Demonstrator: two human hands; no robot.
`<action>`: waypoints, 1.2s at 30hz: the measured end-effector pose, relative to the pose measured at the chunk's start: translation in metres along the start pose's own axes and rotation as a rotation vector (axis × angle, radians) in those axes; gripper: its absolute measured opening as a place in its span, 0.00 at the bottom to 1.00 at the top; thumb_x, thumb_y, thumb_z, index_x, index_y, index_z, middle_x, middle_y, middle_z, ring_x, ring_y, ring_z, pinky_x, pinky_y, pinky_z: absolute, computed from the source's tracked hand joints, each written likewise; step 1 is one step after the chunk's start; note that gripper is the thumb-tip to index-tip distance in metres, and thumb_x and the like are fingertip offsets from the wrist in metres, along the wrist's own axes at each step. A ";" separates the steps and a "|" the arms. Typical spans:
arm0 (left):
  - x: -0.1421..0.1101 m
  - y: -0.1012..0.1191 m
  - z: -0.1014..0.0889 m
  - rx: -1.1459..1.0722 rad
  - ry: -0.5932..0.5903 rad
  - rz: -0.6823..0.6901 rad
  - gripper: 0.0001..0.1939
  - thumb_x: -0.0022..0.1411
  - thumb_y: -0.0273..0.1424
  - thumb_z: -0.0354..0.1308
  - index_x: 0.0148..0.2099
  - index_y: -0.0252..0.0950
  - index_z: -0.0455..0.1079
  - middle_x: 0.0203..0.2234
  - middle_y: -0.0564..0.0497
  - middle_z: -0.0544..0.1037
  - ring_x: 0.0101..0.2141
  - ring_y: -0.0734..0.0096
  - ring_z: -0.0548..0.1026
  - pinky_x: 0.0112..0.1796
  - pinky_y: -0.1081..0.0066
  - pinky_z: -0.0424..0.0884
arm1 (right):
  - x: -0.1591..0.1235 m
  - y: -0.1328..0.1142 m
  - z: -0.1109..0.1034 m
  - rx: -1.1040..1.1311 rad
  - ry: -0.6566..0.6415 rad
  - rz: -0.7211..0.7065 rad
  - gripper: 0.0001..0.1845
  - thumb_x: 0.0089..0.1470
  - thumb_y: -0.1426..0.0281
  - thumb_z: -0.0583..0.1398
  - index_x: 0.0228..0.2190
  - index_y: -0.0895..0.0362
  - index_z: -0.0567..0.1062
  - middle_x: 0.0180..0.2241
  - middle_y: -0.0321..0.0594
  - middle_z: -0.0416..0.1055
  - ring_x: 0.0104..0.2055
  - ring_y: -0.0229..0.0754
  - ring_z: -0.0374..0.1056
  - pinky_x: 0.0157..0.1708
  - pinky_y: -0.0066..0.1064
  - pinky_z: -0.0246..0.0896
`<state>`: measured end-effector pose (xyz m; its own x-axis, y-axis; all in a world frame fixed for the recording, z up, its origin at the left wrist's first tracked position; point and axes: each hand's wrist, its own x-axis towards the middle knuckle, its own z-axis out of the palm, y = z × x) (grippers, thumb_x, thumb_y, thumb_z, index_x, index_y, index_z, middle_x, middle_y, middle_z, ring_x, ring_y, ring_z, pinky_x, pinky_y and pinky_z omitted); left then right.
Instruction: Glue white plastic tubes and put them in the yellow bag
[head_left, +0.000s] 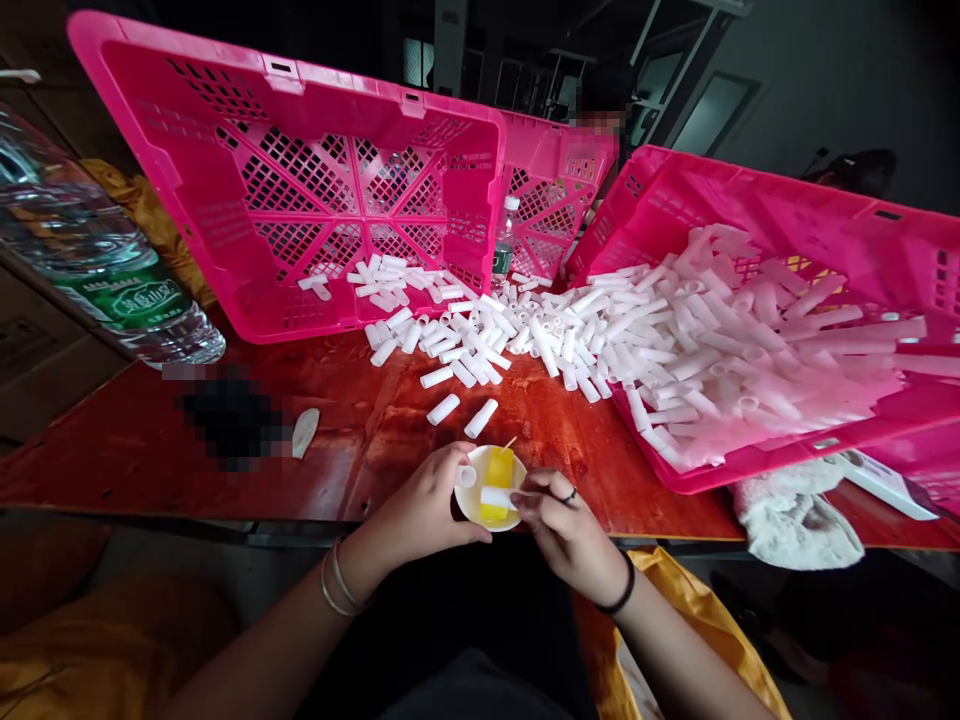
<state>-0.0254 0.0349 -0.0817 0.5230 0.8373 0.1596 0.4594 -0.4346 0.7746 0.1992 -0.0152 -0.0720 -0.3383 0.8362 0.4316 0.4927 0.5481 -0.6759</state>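
My left hand [426, 502] grips a small white bowl [471, 508] at the table's front edge, fingers and thumb around its side. Something yellow [499, 467] lies in the bowl; whether it is solid or liquid I cannot tell. A thin stick [509, 443] pokes out over the far rim. One short white tube [466, 477] is at my left fingertips, by the bowl's left side. Pinched in my right hand [564, 525], another white tube [495, 497] is held across the bowl over the yellow. Two loose tubes [443, 409] lie just beyond the bowl.
A heap of white tubes [720, 340] spills from a tipped pink crate [750, 185] onto the red table [337, 440]. Another pink crate [169, 150] lies on its side at left. Water bottles [142, 290], a pale cloth [799, 515] and a blurred dark object [234, 418] are around.
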 end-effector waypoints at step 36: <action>-0.010 0.054 -0.035 0.389 0.011 0.124 0.13 0.63 0.25 0.48 0.48 0.40 0.67 0.39 0.46 0.74 0.42 0.56 0.71 0.46 0.57 0.67 | 0.021 -0.042 -0.015 0.302 0.105 0.292 0.08 0.58 0.65 0.58 0.37 0.56 0.72 0.30 0.39 0.74 0.28 0.38 0.71 0.27 0.28 0.68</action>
<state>-0.0309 0.0148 -0.0197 0.5851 0.7729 0.2455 0.6317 -0.6242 0.4597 0.1835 -0.0205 -0.0259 -0.1289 0.9611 0.2441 0.2934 0.2721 -0.9165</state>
